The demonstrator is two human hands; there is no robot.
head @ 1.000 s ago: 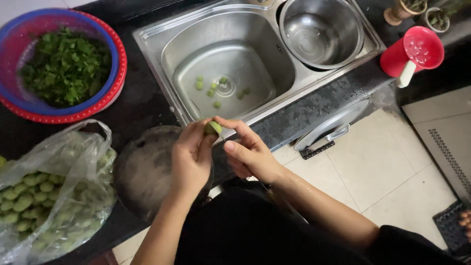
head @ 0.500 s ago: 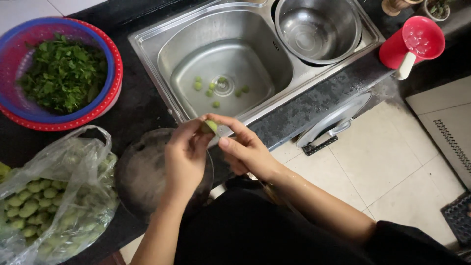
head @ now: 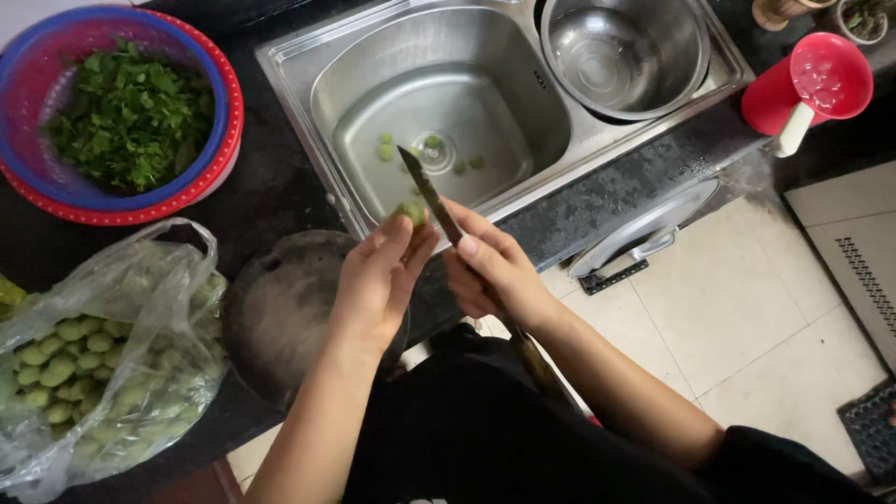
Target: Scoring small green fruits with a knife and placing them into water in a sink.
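Head view, read from the left edge across:

- We saw a clear plastic bag (head: 89,359) of small green fruits lying on the dark counter (head: 280,187) at the lower left, its mouth open toward the sink.
- Above it stood a blue colander (head: 210,112) nested in a red basin (head: 229,154), filled with chopped green leaves (head: 126,117).
- Just right of the bag we noted a dark round pan (head: 280,308), partly hidden under the left forearm.
- The left hand (head: 378,280) was curled upward, its fingertips pinching a small green fruit (head: 411,213) over the near rim of the sink.
- The right hand (head: 490,266) was clenched around the handle of a knife (head: 429,191), the thin blade pointing up and away, its edge just beside the held fruit; we could not tell whether they touched.
- Behind the hands lay the steel sink (head: 504,65), with a few green fruit pieces (head: 387,149) scattered near the drain.
- A steel bowl (head: 625,51) sat in the smaller right basin.
- Further right, a red scoop (head: 803,89) with a pale handle rested on the counter's edge, above the tiled floor (head: 747,317).
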